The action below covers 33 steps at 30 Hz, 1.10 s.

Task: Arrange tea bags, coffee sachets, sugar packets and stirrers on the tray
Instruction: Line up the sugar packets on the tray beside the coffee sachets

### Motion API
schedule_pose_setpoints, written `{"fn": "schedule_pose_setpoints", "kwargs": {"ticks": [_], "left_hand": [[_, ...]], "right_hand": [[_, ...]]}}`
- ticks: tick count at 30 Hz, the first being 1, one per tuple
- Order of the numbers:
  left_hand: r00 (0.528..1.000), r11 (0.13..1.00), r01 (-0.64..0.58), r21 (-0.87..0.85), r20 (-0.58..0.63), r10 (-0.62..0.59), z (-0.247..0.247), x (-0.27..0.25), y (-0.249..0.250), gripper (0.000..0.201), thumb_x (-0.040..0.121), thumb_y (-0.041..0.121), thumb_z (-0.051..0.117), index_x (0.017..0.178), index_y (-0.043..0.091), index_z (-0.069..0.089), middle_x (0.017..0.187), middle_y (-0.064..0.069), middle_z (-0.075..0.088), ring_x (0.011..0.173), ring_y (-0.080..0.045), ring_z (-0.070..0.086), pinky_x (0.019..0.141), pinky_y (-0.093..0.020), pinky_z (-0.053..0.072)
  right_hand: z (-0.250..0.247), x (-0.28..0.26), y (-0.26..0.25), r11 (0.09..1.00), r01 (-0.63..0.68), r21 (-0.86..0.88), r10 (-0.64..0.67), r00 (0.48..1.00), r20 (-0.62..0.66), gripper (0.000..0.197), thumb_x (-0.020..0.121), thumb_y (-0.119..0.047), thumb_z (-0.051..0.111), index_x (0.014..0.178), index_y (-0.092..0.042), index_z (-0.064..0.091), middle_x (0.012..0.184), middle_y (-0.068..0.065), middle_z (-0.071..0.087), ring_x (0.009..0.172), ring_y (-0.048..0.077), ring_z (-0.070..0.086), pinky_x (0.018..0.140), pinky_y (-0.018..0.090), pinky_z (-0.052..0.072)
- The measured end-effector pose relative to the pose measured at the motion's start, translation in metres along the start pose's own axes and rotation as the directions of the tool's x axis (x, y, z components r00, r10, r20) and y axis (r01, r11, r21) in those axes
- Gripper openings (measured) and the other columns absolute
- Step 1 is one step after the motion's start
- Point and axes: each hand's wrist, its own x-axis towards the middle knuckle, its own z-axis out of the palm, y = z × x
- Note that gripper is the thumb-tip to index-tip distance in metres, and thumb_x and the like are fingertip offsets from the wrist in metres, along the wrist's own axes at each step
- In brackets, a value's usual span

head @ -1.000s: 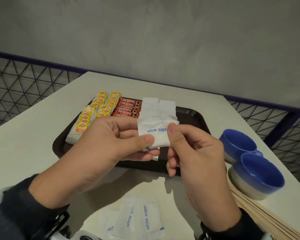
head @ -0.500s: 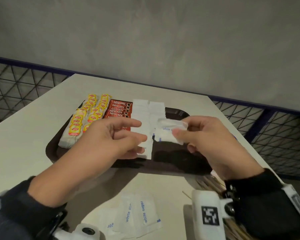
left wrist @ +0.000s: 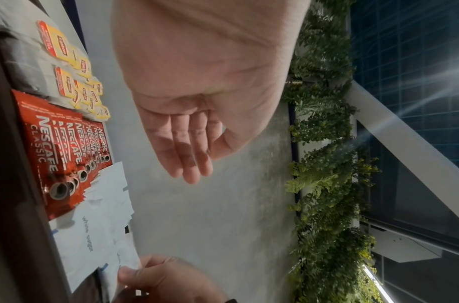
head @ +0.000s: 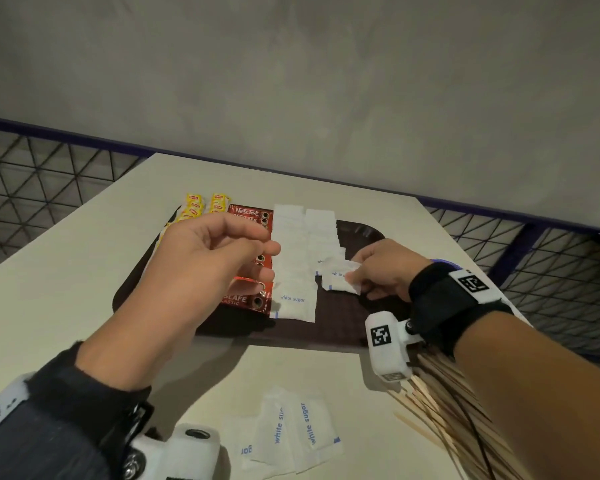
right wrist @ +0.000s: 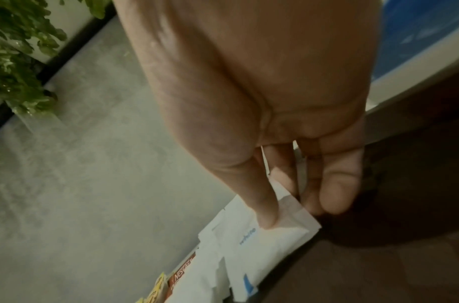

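Dark sleeve (head: 66, 393) on the left arm; black wrist strap (head: 440, 299) on the right, with white camera mounts (head: 387, 348) bearing black square markers

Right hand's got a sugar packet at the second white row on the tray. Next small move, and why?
Probably lower it flat and let go. The right hand pinches a sugar packet at the near end of the second sugar row, over the tray. That row is shorter than the first, and the left hand hovers holding nothing. More packets wait on the table.
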Motion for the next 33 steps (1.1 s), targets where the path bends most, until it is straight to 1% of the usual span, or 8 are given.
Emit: {"fn": "schedule_pose_setpoints", "kwargs": {"ticks": [4, 7, 11, 15, 19, 22, 27, 33], "left_hand": [[1.0, 1.0, -0.019, -0.008, -0.016, 0.018, -0.002, 0.0, 0.002, 0.013, 0.095, -0.002, 0.063, 0.094, 0.008, 0.072, 0.089, -0.007, 0.081, 0.066, -0.022, 0.072, 0.067, -0.036, 0.062], [0.999, 0.999, -0.037, 0.007, -0.027, 0.037, -0.004, 0.001, 0.002, 0.015, 0.095, -0.001, 0.063, 0.091, 0.01, 0.073, 0.088, -0.006, 0.081, 0.065, -0.021, 0.072, 0.065, -0.035, 0.06], [0.999, 0.999, -0.042, 0.012, -0.034, 0.043, -0.004, 0.002, 0.002, 0.016, 0.095, -0.001, 0.063, 0.09, 0.011, 0.073, 0.087, -0.006, 0.08, 0.063, -0.021, 0.071, 0.066, -0.036, 0.061], [0.998, 0.999, -0.049, 0.022, -0.028, 0.05, -0.003, 0.001, 0.001, 0.016, 0.095, -0.001, 0.063, 0.09, 0.01, 0.073, 0.087, -0.006, 0.08, 0.063, -0.021, 0.07, 0.066, -0.036, 0.06], [0.999, 0.999, -0.046, 0.023, -0.022, 0.047, -0.002, 0.0, 0.001, 0.015, 0.095, -0.003, 0.062, 0.091, 0.009, 0.072, 0.086, -0.007, 0.08, 0.062, -0.021, 0.069, 0.067, -0.038, 0.06], [0.998, 0.999, -0.047, 0.027, -0.028, 0.048, -0.003, 0.002, 0.001, 0.016, 0.095, -0.002, 0.063, 0.09, 0.01, 0.072, 0.086, -0.007, 0.08, 0.062, -0.021, 0.069, 0.062, -0.034, 0.06], [0.997, 0.998, -0.054, 0.012, -0.048, 0.054, -0.005, 0.002, 0.004, 0.016, 0.095, -0.002, 0.062, 0.092, 0.009, 0.072, 0.085, -0.007, 0.08, 0.06, -0.018, 0.069, 0.057, -0.03, 0.061], [0.997, 0.998, -0.057, 0.023, -0.055, 0.058, -0.005, 0.001, 0.004, 0.013, 0.095, -0.002, 0.062, 0.094, 0.007, 0.072, 0.085, -0.006, 0.08, 0.06, -0.018, 0.068, 0.057, -0.031, 0.059]], "right_hand": [[0.006, 0.003, -0.004, 1.0, 0.023, 0.014, -0.022, 1.0, -0.018, 0.043, 0.091, -0.016, 0.075, 0.129, -0.008, 0.058, 0.113, 0.016, 0.069, 0.079, 0.02, 0.065, 0.062, 0.029, 0.06], [0.009, 0.001, -0.006, 0.993, 0.079, -0.084, -0.08, 0.997, 0.001, 0.076, 0.085, -0.027, 0.081, 0.147, -0.014, 0.039, 0.115, 0.003, 0.058, 0.091, 0.02, 0.065, 0.067, 0.032, 0.062], [0.011, -0.004, -0.01, 0.977, 0.106, -0.183, -0.1, 0.994, 0.043, 0.062, 0.081, -0.021, 0.085, 0.129, -0.02, 0.045, 0.099, -0.01, 0.051, 0.089, 0.017, 0.063, 0.08, 0.04, 0.064], [0.015, -0.002, -0.012, 0.945, 0.156, -0.287, -0.148, 0.988, 0.048, 0.078, 0.079, -0.016, 0.086, 0.143, -0.016, 0.041, 0.126, 0.0, 0.054, 0.094, 0.02, 0.064, 0.078, 0.04, 0.064], [0.016, 0.001, -0.015, 0.925, 0.191, -0.328, -0.191, 0.981, 0.035, 0.081, 0.077, -0.015, 0.087, 0.143, -0.013, 0.04, 0.126, 0.004, 0.059, 0.099, 0.021, 0.063, 0.087, 0.04, 0.061], [0.015, 0.003, -0.016, 0.915, 0.199, -0.352, -0.208, 0.978, 0.014, 0.086, 0.076, -0.017, 0.087, 0.146, -0.012, 0.036, 0.13, 0.004, 0.059, 0.104, 0.022, 0.061, 0.095, 0.038, 0.056], [0.016, 0.004, -0.014, 0.92, 0.224, -0.322, -0.237, 0.972, 0.0, 0.081, 0.076, -0.017, 0.087, 0.142, -0.011, 0.04, 0.108, -0.002, 0.056, 0.102, 0.021, 0.061, 0.096, 0.039, 0.055], [0.018, 0.004, -0.014, 0.922, 0.2, -0.331, -0.207, 0.978, 0.015, 0.076, 0.077, -0.022, 0.087, 0.136, -0.014, 0.041, 0.104, -0.001, 0.061, 0.089, 0.022, 0.067, 0.086, 0.044, 0.061]]}}
